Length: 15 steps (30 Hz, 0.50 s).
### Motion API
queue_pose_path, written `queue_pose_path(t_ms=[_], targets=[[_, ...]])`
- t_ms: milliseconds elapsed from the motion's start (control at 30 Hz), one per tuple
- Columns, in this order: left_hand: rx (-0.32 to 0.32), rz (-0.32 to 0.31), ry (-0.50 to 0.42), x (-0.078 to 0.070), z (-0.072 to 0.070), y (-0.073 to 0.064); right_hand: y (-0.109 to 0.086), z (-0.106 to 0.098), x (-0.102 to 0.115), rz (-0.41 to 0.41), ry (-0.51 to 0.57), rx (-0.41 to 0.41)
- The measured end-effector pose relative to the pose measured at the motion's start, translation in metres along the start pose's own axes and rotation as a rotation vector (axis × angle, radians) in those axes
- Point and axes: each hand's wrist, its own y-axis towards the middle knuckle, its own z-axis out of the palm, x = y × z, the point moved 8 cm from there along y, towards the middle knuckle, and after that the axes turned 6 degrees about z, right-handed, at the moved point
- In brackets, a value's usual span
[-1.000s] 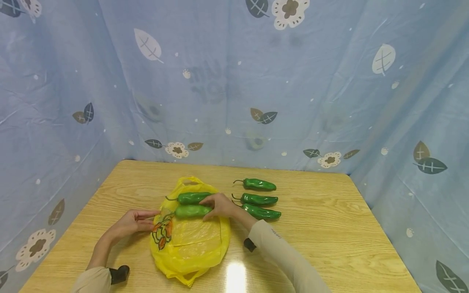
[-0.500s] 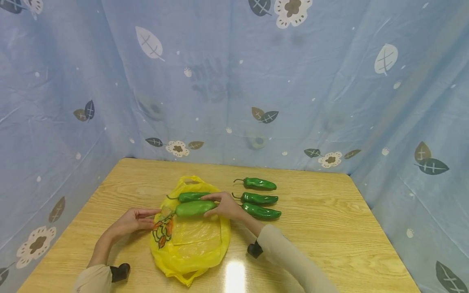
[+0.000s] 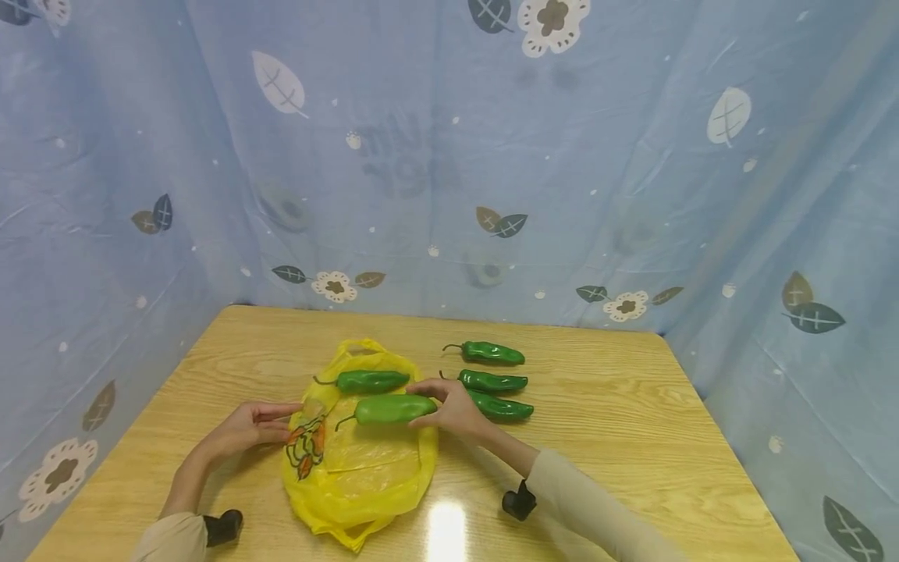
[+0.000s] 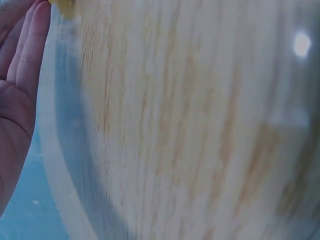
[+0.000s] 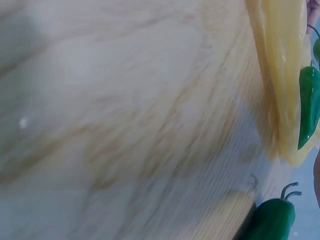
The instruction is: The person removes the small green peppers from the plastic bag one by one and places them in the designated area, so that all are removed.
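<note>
My right hand (image 3: 449,410) holds a lighter green chili pepper (image 3: 389,408) by its blunt right end, fingers and thumb on either side, over a yellow plastic bag (image 3: 372,503). The pepper's stem points left and slightly down. Behind it another green pepper lies on the bag near the far handle. At the bag's left rim, beside a printed pepper picture (image 3: 307,446), the fingertips of my left hand (image 3: 242,429) touch the plastic, fingers fairly straight. The left wrist view catches that hand's fingers (image 4: 32,55) at its edge; the right wrist view shows the bag's side (image 5: 282,75).
To the right of the bag lie three dark green peppers, one at the back (image 3: 493,353), one in the middle (image 3: 495,381) and one in front (image 3: 502,406), partly behind my right hand. A patterned blue curtain (image 3: 435,156) surrounds the wooden table (image 3: 618,437).
My right hand has drawn the held pepper right and toward me, away from the pepper behind it, which shows fully now. The left hand has stayed at the bag's rim.
</note>
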Motion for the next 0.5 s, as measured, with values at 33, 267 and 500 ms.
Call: queue_pose_path(t_ms=[33,267,500], targets=[[0.003,0.004,-0.003,0.000,0.000,0.000,-0.003,-0.002,0.001,-0.005,0.004,-0.004],[0.012,0.010,-0.032,0.001,0.001,0.000,-0.026,-0.019,0.005,0.005,0.018,-0.034],[0.002,-0.013,-0.014,0.000,0.001,0.000,-0.046,-0.033,0.008,0.075,0.060,-0.068]])
